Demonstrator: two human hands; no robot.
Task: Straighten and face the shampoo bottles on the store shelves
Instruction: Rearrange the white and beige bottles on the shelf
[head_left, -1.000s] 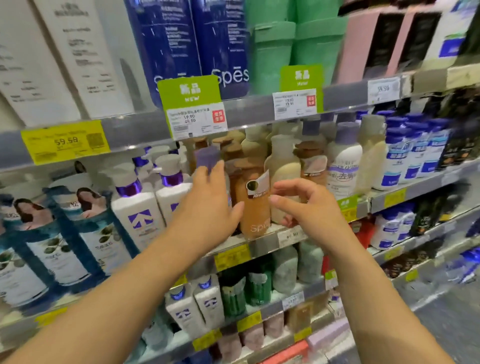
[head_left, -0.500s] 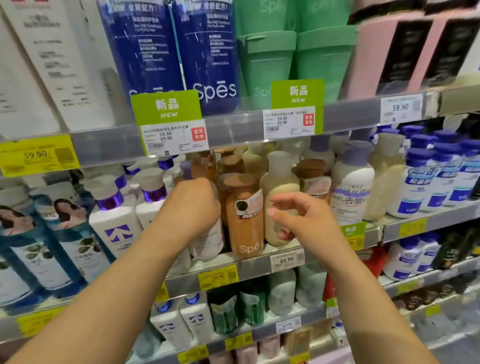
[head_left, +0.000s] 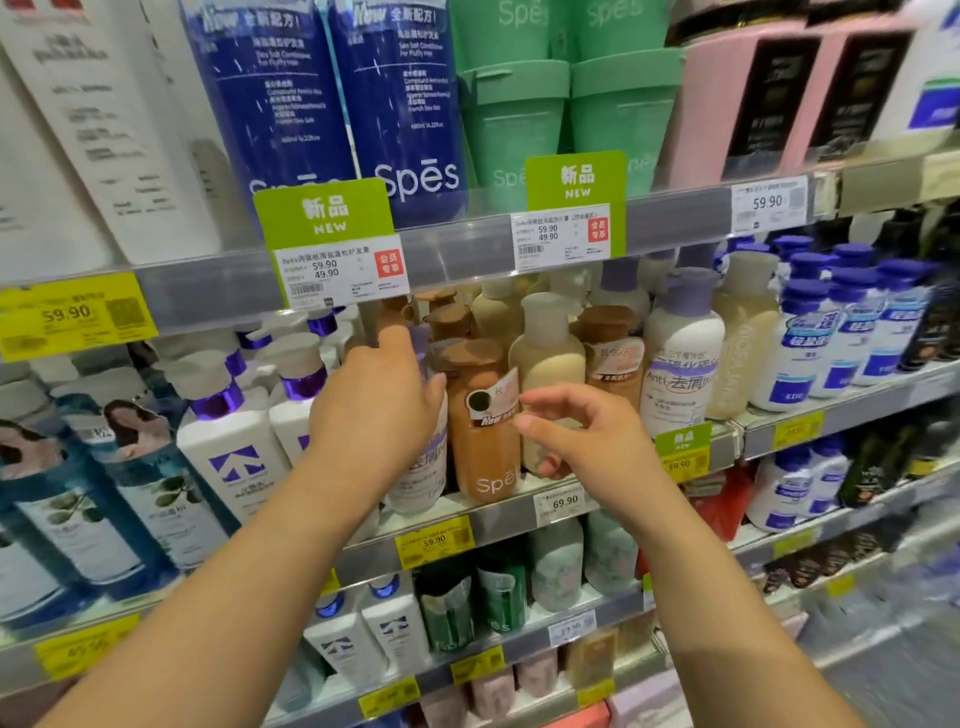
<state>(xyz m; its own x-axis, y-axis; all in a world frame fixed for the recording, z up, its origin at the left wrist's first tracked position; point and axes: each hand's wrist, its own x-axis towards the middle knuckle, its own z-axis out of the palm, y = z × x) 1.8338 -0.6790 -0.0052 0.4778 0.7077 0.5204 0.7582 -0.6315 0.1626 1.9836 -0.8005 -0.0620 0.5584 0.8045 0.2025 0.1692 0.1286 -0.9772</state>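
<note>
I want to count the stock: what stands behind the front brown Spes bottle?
Behind the brown Spes bottle at least three more brown-capped bottles stand in a row. The left hand hides part of it; the shelf's back is not visible.

Grey metal shelves (head_left: 467, 260) ran in stacked tiers across the view, edged with yellow price tags (head_left: 72, 317) and green "NEW" signs (head_left: 324, 213), under even shop lighting.
</note>
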